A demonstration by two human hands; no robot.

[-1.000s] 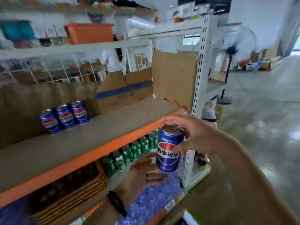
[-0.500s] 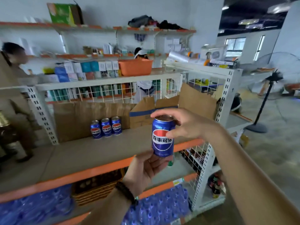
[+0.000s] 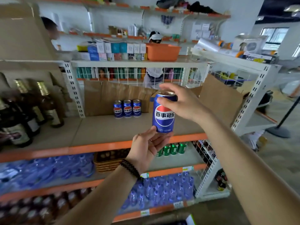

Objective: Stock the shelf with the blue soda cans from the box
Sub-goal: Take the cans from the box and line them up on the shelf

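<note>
The shelf [image 3: 113, 127] runs across the middle, three cans [image 3: 127, 108] standing in a row at its back, at ten o'clock from the held can [image 3: 163, 113]. The right hand [image 3: 180, 103] pinches that upright can's top rim; the left hand [image 3: 146, 147] has curled fingers under its base.

The held blue can [image 3: 163, 113] reads 百事可乐 across its red, white and blue roundel.
</note>
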